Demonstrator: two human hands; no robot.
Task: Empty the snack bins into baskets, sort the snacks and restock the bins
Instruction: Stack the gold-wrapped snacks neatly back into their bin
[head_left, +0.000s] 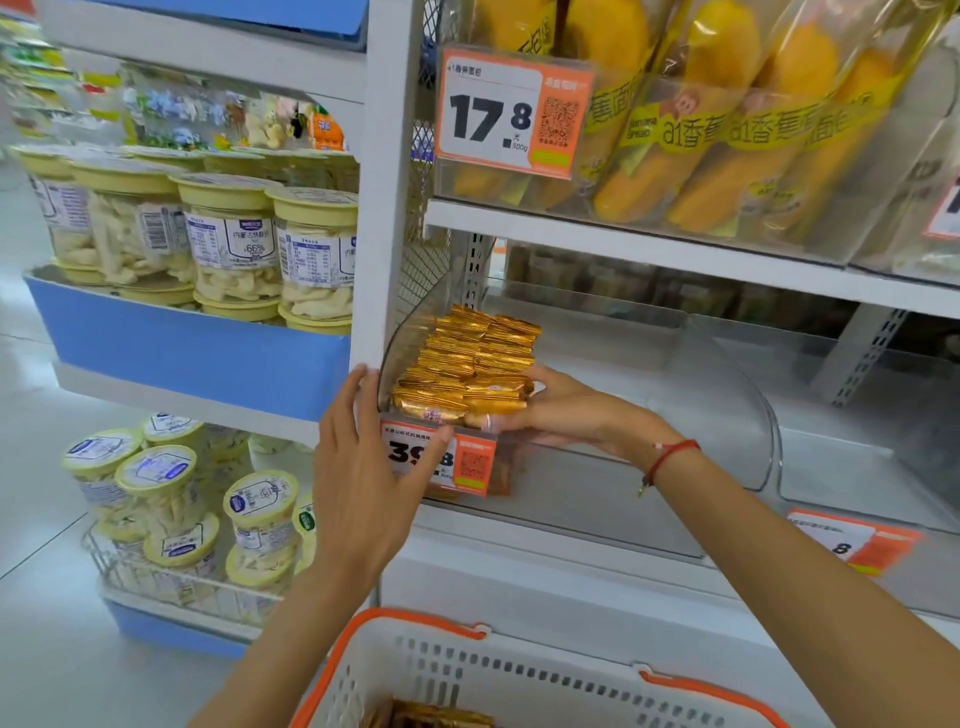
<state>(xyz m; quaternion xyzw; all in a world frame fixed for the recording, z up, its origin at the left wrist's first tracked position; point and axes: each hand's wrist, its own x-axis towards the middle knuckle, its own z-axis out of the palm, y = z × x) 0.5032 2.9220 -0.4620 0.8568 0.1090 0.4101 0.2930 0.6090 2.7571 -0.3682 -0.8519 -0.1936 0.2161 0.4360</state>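
A clear plastic bin (400, 332) on the middle shelf holds neat rows of gold-wrapped snacks (467, 358), with an orange price tag (441, 460) on its front. My left hand (363, 462) is open, with straight fingers against the bin's front left corner and the thumb across the tag. My right hand (561, 405) reaches into the bin from the right and grips the front gold packs. A white basket with orange trim (519, 670) sits below me, with a few gold packs (431, 717) in its bottom.
More clear bins (737, 395) stand to the right on the same shelf. Bagged banana bread (727, 119) fills the shelf above. White-yellow snack tubs (234, 244) crowd the blue-fronted shelves at left, with more tubs (171, 499) in a wire rack below.
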